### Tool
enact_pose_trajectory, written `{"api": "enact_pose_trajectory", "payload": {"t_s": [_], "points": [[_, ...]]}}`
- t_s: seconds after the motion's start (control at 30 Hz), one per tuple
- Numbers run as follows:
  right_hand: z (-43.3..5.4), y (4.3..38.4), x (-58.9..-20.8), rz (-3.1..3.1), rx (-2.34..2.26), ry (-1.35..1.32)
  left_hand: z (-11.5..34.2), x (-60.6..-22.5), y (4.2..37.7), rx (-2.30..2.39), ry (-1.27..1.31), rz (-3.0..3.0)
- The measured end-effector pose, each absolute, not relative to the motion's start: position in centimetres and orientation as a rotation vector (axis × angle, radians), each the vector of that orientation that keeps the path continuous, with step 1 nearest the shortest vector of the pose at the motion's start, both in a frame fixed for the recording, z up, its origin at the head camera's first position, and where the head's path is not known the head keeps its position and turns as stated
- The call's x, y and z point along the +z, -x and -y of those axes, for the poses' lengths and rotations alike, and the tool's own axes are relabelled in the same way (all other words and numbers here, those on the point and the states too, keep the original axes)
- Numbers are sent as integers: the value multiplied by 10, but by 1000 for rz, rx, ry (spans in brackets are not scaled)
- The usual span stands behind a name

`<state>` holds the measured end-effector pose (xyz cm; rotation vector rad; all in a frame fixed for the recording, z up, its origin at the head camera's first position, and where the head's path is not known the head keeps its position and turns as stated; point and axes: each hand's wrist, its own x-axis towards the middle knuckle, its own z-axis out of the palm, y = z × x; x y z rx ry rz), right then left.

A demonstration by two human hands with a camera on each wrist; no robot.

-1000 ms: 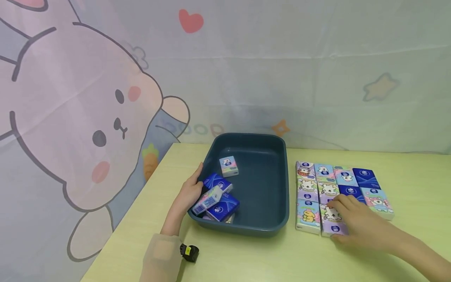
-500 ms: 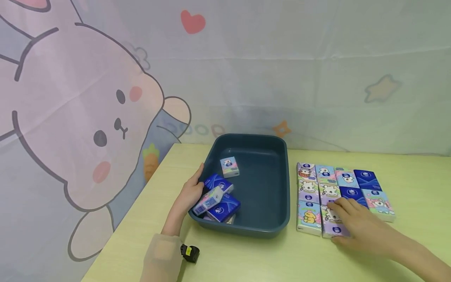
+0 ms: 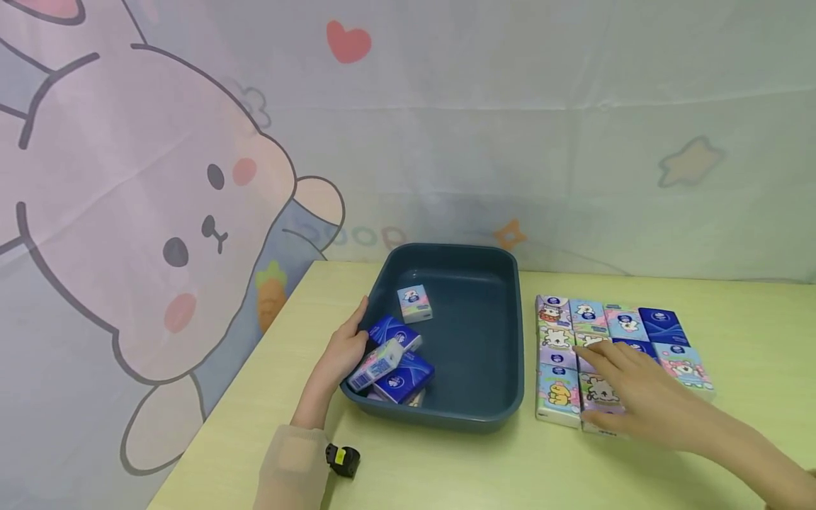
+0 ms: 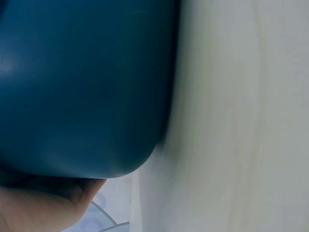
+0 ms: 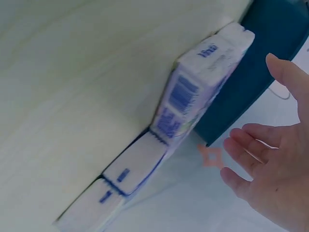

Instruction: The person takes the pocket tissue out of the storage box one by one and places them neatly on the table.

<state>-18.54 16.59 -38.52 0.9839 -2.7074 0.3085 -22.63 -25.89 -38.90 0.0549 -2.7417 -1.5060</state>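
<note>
My left hand (image 3: 344, 354) grips the left wall of a dark teal plastic bin (image 3: 491, 418), with the thumb at the rim and fingers along the outside. Inside the bin, several pocket tissue packs (image 3: 404, 379) lie in a loose pile, and a light one (image 3: 414, 303) sits apart behind them. My right hand (image 3: 644, 393) hovers over a block of tissue packs on the table, fingers spread and holding nothing. Beneath it is a purple tissue pack (image 3: 599, 393) at the block's front, partly covered. In the right wrist view, the right hand (image 5: 275, 159) is apart from the packs.
The tissue packs (image 3: 557, 389) lie in rows on the pale yellow table (image 3: 446, 467), right of the bin. A black wrist camera (image 3: 344, 460) sticks out beside the left sleeve (image 3: 290, 460). Behind the table hangs a cloth (image 3: 478, 142) printed with a rabbit.
My right hand has lifted off the front purple tissue pack, and its fingers have opened wider over the block. The left hand and the bin have stayed in place.
</note>
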Motion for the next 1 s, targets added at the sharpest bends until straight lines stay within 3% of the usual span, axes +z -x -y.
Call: {"api": "enact_pose_trajectory", "payload": {"t_s": [1.0], "points": [[-16,184,-333,2787,713,-1081,259,-391,227,-1485,-55,2743]]}}
